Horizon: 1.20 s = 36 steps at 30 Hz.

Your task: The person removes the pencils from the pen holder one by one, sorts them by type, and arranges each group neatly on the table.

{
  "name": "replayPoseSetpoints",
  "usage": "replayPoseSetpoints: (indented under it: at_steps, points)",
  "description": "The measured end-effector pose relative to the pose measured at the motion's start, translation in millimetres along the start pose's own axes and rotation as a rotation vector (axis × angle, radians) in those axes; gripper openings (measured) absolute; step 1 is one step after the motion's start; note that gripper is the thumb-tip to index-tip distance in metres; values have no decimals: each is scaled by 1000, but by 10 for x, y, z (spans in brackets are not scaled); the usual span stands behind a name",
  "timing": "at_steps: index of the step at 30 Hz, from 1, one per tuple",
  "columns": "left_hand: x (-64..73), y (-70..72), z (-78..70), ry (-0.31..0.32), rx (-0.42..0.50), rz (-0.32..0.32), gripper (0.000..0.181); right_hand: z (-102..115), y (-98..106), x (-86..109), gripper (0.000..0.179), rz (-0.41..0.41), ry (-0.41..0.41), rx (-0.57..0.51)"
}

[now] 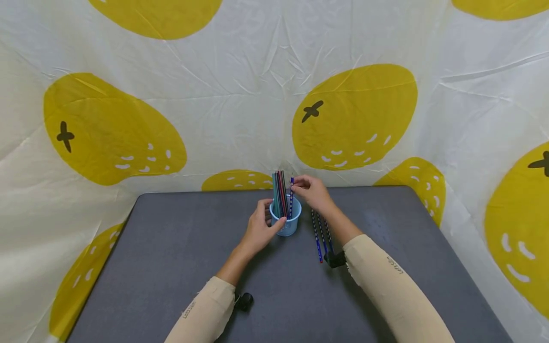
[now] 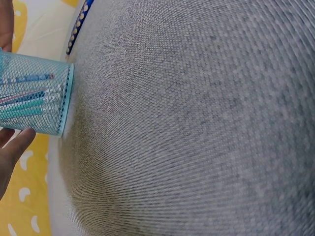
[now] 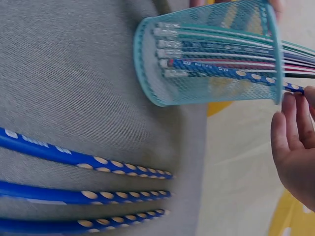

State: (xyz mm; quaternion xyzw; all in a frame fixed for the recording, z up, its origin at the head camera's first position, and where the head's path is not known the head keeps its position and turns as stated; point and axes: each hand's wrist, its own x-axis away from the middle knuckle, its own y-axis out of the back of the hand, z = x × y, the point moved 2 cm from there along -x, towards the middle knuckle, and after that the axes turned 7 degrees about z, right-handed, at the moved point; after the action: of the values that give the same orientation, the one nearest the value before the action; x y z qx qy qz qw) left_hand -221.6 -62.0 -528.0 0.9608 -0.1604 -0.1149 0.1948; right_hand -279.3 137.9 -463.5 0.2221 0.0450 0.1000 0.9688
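Note:
A light blue mesh pencil cup (image 1: 288, 229) stands upright near the table's far edge. My left hand (image 1: 257, 227) grips it from the left, the thumb along its near side. Several pencils (image 1: 279, 193) in green, red and dark tones stand inside, leaning left. With thumb and fingers my right hand (image 1: 314, 192) pinches the upper part of a blue pencil with pale spots (image 3: 216, 70). Its lower end is inside the cup, eraser end down, seen through the mesh in the right wrist view.
Three blue spotted pencils (image 3: 123, 167) lie side by side on the grey table (image 1: 180, 247), right of the cup and partly under the right forearm. A white cloth (image 1: 240, 119) with yellow fruit shapes hangs behind the table. Black wrist devices (image 1: 245, 302) show by both sleeves.

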Motion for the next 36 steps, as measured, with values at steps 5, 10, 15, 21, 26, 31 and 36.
replayPoseSetpoints:
  at_steps: [5, 10, 15, 21, 26, 31, 36]
  points:
    - [-13, -2, 8, -11, -5, -15, 66, 181, 140, 31, 28, 18, 43, -51]
    - [-23, 0, 6, -38, -17, -33, 66, 368, 320, 60, 31, 8, 100, -154]
    - [-19, -1, 8, -39, -3, -25, 65, 542, 502, 100, 36, -4, 147, -277]
    - [4, 4, 10, -22, 0, -14, 65, 644, 703, 197, 33, -38, 209, -345]
    - [4, 3, 17, -10, -10, -13, 65, 612, 864, 284, 22, -57, 229, -365]
    - [3, -5, 33, -6, -18, -12, 66, 481, 978, 357, 19, -62, 219, -378]
    - [-15, -6, 47, -11, -16, -12, 65, 308, 1080, 419, 23, -79, 189, -318]
